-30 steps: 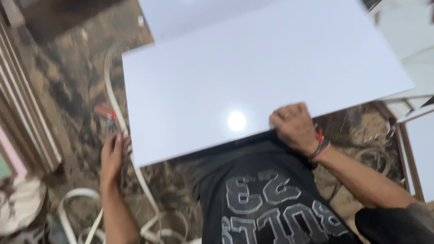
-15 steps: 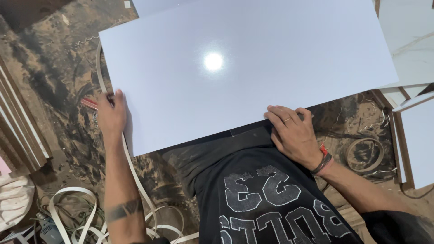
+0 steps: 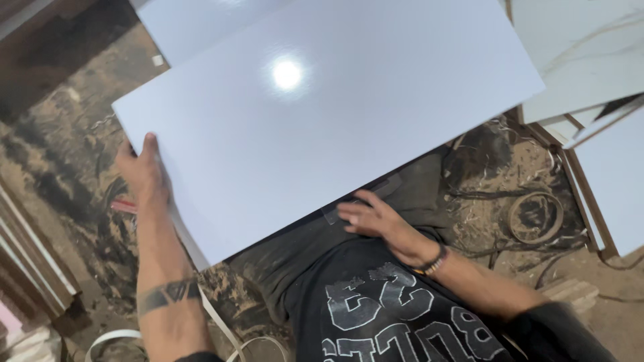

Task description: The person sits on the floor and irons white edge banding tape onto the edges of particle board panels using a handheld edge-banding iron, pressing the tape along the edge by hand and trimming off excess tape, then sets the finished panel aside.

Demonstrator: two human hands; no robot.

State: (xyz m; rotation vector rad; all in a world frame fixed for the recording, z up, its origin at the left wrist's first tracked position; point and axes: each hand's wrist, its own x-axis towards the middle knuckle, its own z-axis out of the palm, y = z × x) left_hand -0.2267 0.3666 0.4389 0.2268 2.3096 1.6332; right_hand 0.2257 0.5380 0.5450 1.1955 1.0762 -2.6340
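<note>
Head view: left hand (image 3: 142,175) grips the big glossy white laminate board (image 3: 322,114) by its left edge, right hand (image 3: 376,220) flat and spread under the near edge; looks stiff, slippery, awkward, so best held by the edges.

Two hands, left (image 3: 141,175) and right (image 3: 379,221); one white panel (image 3: 322,121); one coiled strip (image 3: 535,216)

Black T-shirt (image 3: 396,322) with grey print (letters and digits), dark trousers (image 3: 295,258); left forearm tattoo band (image 3: 168,293), beaded bracelet (image 3: 433,261) on right wrist.

Glossy white panel (image 3: 322,114) (plain), black shirt (image 3: 382,315) with grey print
</note>
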